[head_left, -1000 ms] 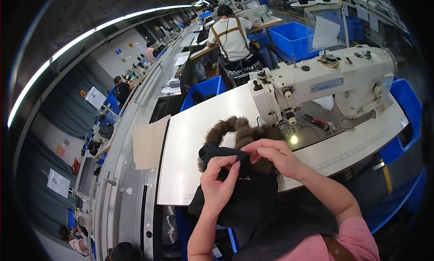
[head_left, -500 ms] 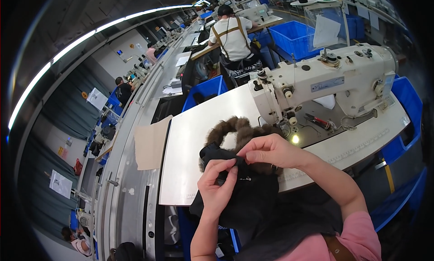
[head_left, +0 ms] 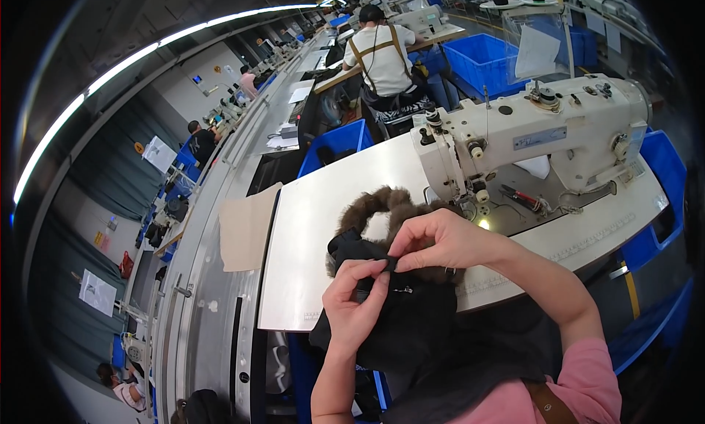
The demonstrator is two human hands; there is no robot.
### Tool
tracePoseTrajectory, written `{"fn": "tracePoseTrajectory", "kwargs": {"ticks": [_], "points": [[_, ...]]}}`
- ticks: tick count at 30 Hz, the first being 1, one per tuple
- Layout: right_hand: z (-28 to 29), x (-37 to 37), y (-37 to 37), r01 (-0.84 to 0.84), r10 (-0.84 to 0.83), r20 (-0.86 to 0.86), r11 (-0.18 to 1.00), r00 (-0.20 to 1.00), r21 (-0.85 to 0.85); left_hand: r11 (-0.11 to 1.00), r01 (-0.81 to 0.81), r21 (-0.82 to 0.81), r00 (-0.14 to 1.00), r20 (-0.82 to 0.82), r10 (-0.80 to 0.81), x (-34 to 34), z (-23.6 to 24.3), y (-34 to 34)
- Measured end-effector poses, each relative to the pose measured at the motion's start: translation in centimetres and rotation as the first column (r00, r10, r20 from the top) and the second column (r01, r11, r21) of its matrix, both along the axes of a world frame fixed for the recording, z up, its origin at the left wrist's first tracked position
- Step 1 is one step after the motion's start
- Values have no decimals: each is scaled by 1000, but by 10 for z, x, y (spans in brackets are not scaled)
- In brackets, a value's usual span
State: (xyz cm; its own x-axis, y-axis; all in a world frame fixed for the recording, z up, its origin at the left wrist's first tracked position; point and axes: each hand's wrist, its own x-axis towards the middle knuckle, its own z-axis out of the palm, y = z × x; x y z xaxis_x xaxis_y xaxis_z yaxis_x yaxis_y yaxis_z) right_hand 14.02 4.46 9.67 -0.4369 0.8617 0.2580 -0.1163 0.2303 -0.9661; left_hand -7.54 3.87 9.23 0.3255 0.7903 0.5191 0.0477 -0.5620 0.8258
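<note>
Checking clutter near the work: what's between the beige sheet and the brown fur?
In the head view, the white tabletop fills the stretch between the beige sheet and the brown fur, its dark edge nearest the sheet.

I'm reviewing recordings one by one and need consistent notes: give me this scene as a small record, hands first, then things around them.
Left hand: grip closed on soft black fabric
Right hand: grip closed on the same fabric, close to the left
Beyond the hands: fluffy brown fur piece on the flat white tabletop
Machine: bulky white sewing machine, right of the fur
Under its arm: small red-handled tool
Left of tabletop: flat beige sheet, material unclear
</note>
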Motion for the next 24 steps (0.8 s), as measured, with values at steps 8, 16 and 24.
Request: {"fn": "tracePoseTrajectory", "kwargs": {"ticks": [8,16,24], "points": [[2,-26,-13,330,-796,-33,213,604,920,898,-174,404,947,-182,266,5,9,-20],[-5,-33,-13,563,-592,-148,617,792,550,874,-264,407,923,-155,351,-14,24,-15],[8,-31,-20,498,-575,-121,563,809,659,952,274,133,869,-459,-186,-14,75,29]]}}
